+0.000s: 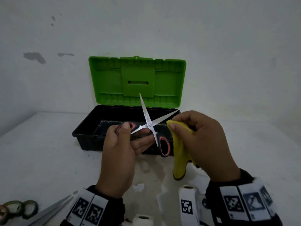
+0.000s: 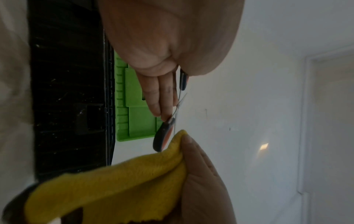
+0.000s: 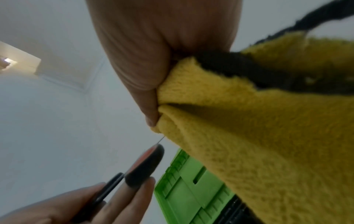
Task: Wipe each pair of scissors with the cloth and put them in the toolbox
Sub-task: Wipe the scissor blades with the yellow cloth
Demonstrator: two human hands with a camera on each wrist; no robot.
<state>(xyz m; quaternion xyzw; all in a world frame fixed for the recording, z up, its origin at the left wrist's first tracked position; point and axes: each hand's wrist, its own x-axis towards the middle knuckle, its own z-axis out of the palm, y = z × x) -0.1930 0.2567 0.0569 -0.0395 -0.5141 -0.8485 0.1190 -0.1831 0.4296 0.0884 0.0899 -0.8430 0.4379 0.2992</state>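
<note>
In the centre of the head view we hold the scissors [image 1: 149, 125] above the open toolbox [image 1: 84, 136], blades spread wide in an X. Our left hand [image 1: 119, 154] grips one black-and-red handle loop, thumb curled over it, with the fingers stretched out under the pivot; the other loop hangs free, lower and to the right. Our right hand [image 1: 206, 141] pinches the yellow cloth [image 1: 179, 154] between thumb and fingers, folded around the right-pointing blade near its base, and the rest of the cloth hangs down toward the white table [image 1: 48, 152]. In the right wrist view, a thin sliver of blade emerges from the cloth fold. The toolbox's green lid [image 1: 137, 80] stands upright against the wall, above the black tray. At the lower left corner of the head view, another pair of scissors [image 1: 47, 212] with greenish handles lies on the table. White spools [image 1: 189, 204] stand along the bottom edge.
</note>
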